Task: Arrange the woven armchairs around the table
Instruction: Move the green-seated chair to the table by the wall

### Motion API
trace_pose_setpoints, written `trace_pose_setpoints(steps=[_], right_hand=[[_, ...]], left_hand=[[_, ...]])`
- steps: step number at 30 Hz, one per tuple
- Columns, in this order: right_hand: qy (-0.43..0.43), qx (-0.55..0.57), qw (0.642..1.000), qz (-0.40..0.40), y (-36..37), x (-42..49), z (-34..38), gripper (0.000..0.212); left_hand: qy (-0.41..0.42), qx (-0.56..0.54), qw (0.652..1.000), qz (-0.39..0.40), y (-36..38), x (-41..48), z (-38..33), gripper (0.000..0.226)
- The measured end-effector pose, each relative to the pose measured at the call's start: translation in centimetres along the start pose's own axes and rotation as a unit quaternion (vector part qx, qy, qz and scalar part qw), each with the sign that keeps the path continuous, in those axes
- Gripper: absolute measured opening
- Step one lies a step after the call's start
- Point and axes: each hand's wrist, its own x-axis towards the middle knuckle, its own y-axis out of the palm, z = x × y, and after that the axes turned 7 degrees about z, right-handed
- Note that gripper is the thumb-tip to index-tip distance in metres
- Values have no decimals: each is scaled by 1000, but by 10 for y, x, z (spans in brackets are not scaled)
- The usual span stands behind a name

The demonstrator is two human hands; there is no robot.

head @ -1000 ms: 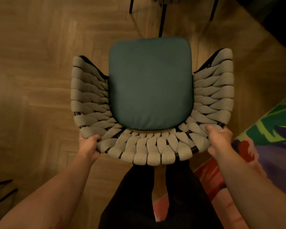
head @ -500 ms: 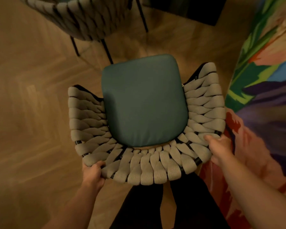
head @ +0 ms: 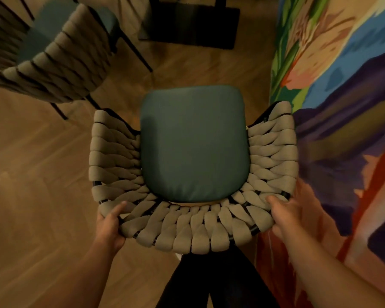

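Herringbone wood floor (head: 31, 174), dim warm light. Bright multicoloured rug (head: 342, 107) runs down the right side. Dark flat slab (head: 191, 25) on the floor at top.

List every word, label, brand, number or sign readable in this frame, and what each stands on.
There is no readable text anywhere in this frame.
The woven armchair, its teal cushion, the second armchair, the dark table base and the colourful rug show no lettering. The rug shows only blurred colour patches.
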Motion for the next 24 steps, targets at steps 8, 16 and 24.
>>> trace_pose_setpoints(steps=[8,16,24], right_hand=[[7,50,998,-28,2,28,38,44],[12,50,997,-56,17,50,81,36],[16,80,993,-91,43,84,135,51]], left_hand=[[-13,4,999,49,48,45,-27,71],[-28,23,999,34,100,82,-61,76],[14,65,997,27,162,136,-107,87]])
